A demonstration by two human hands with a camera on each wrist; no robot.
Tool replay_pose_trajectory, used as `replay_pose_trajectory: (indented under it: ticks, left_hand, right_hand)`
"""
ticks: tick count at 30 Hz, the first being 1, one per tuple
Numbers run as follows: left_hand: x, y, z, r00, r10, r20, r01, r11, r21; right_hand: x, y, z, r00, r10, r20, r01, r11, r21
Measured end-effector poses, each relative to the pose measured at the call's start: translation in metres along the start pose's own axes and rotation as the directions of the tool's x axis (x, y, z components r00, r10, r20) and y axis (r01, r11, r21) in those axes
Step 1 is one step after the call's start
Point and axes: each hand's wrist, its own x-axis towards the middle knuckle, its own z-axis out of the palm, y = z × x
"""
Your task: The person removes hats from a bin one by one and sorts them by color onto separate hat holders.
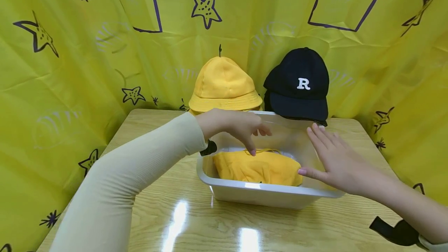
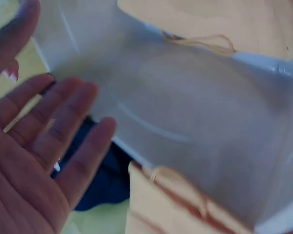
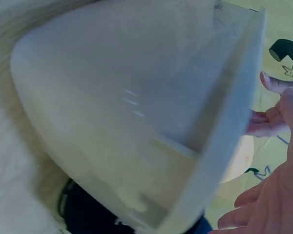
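Note:
A white plastic bin (image 1: 280,189) stands on the table with a yellow bucket hat (image 1: 259,168) lying on its side inside, a thin cord showing along its far edge. Over the bin hovers my left hand (image 1: 241,125), fingers loosely bent and thumb pointing down above the hat, holding nothing. My right hand (image 1: 337,162) is at the bin's right side with its fingers spread and straight. It grips nothing; whether it touches the rim I cannot tell. In the left wrist view, the left hand's fingers (image 2: 85,158) are extended and apart.
Behind the bin sit another yellow bucket hat (image 1: 224,83) with a small sprout on top and a black cap (image 1: 301,81) with a white R. A yellow curtain (image 1: 168,57) with drawn stars surrounds the wooden table (image 1: 164,189).

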Motion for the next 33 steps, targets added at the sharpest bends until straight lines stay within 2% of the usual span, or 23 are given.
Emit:
replay_pose_trajectory:
  ticks: [3,6,10,15,19,22,26,28,30,32,33]
  left_hand:
    - [0.012,-0.002,0.01,0.998,0.056,0.043,-0.056,0.998,0.009]
    - [0.023,-0.007,0.021,0.995,0.069,0.068,-0.069,0.998,-0.001]
    - [0.033,-0.018,0.036,0.991,0.036,0.132,-0.032,0.999,-0.039]
    - [0.038,-0.032,0.049,0.97,0.016,0.241,0.004,0.997,-0.083]
    - [0.038,-0.041,0.055,0.958,-0.008,0.287,0.019,0.999,-0.035]
    - [0.038,-0.043,0.059,0.932,-0.056,0.359,0.023,0.995,0.096]
    - [0.04,-0.043,0.065,0.879,-0.142,0.454,0.016,0.963,0.269]
    - [0.038,-0.043,0.066,0.863,-0.199,0.465,0.051,0.949,0.312]
    - [0.035,-0.044,0.065,0.857,-0.23,0.461,0.07,0.938,0.338]
    - [0.03,-0.042,0.063,0.851,-0.268,0.451,0.073,0.912,0.404]
    - [0.023,-0.032,0.056,0.833,-0.288,0.473,0.066,0.9,0.431]
  right_hand:
    - [-0.006,0.004,0.009,1.0,0.013,-0.017,-0.013,1.0,0.014]
    - [-0.013,0.006,0.017,0.999,0.016,-0.042,-0.015,1.0,0.027]
    - [-0.021,0.007,0.028,0.997,0.007,-0.072,-0.004,0.999,0.042]
    - [-0.026,0.007,0.039,0.996,0.017,-0.087,-0.011,0.997,0.075]
    - [-0.027,0.007,0.044,0.995,0.04,-0.088,-0.031,0.994,0.101]
    - [-0.028,0.007,0.045,0.994,0.051,-0.099,-0.04,0.993,0.112]
    - [-0.029,0.006,0.048,0.993,0.069,-0.098,-0.056,0.989,0.134]
    - [-0.029,0.005,0.049,0.992,0.075,-0.097,-0.061,0.988,0.14]
    - [-0.03,0.004,0.05,0.992,0.076,-0.099,-0.062,0.988,0.14]
    - [-0.03,0.003,0.051,0.992,0.078,-0.098,-0.064,0.988,0.14]
    - [-0.03,0.002,0.051,0.992,0.08,-0.096,-0.066,0.988,0.142]
